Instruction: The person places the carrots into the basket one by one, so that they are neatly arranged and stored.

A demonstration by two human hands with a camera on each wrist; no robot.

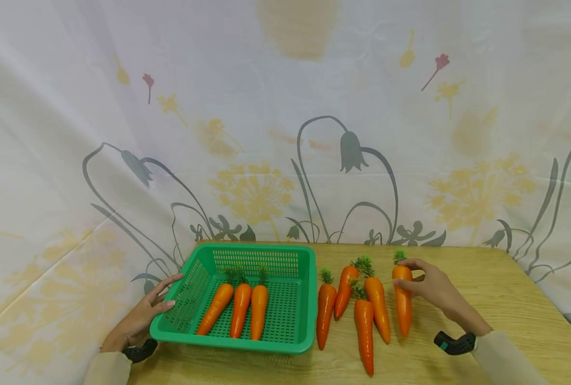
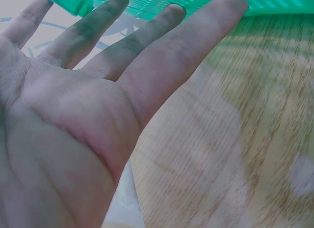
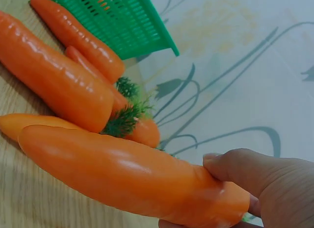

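At the right of the head view, my right hand (image 1: 432, 286) grips a carrot (image 1: 403, 305) near its leafy top, the tip pointing toward me. The right wrist view shows thumb and fingers around the thick end of this carrot (image 3: 127, 174). My left hand (image 1: 141, 315) touches the left side of a green plastic basket (image 1: 309, 299), its fingers (image 2: 167, 56) extended against the wall in the left wrist view. Inside the basket lie three carrots (image 1: 240, 310) side by side, tops toward the back.
Between the basket and my right hand, several more carrots (image 1: 364, 329) lie on the wooden table (image 1: 483, 289). Behind the table hangs a pale cloth (image 1: 266, 133) printed with flowers. Each wrist wears a dark band (image 1: 454, 342).
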